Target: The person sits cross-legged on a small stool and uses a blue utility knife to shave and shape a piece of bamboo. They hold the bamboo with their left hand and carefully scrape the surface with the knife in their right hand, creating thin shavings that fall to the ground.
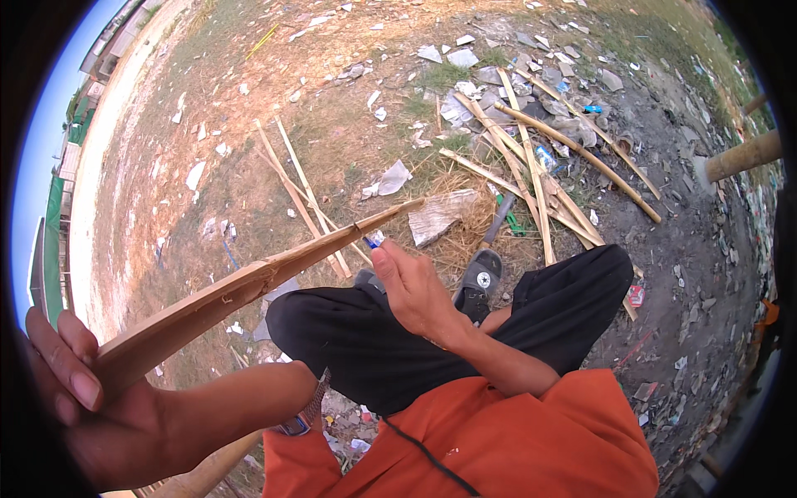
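The split bamboo strip (207, 309) is aloft, slanting over the ground (249, 112); our left hand (116, 407) is clamped on its near end, our right hand (415, 290) pinching a small blue tool (372, 243) by its far end. Holding mainly one end, we could let the strip twist under pressure, making the tool skid. Beyond lie a wooden block (442, 214) and loose strips (544, 236).

Held strip (274, 270) left of block (440, 217), loose strips (542, 224) right

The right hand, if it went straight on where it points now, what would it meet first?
Likely the long wooden strip, just ahead of the right hand; exact depth is unclear.
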`<state>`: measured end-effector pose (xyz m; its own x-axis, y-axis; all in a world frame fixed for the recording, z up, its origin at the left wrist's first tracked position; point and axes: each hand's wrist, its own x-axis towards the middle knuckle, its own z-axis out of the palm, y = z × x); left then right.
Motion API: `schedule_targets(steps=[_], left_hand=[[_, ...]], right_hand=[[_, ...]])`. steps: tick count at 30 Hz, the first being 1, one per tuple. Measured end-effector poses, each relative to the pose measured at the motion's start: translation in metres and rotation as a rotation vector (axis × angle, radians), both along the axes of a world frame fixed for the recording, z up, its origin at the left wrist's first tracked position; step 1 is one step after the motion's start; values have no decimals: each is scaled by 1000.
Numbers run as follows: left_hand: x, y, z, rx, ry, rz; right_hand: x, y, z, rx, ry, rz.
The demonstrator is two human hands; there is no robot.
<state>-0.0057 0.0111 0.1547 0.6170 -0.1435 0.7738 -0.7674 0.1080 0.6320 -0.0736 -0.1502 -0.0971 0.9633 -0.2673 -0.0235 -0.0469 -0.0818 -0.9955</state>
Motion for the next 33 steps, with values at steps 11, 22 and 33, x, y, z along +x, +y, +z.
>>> schedule_targets(steps=[11, 22, 33], left_hand=[[-30, 31, -23, -215, 124, -352], [-36, 41, -28, -243, 72, -366], [-13, 12, -28, -216, 42, -375]], right_hand=[[-9, 21, 11, -316, 182, -20], [-20, 22, -30, -326, 242, -101], [-7, -4, -78, -453, 309, -125]])
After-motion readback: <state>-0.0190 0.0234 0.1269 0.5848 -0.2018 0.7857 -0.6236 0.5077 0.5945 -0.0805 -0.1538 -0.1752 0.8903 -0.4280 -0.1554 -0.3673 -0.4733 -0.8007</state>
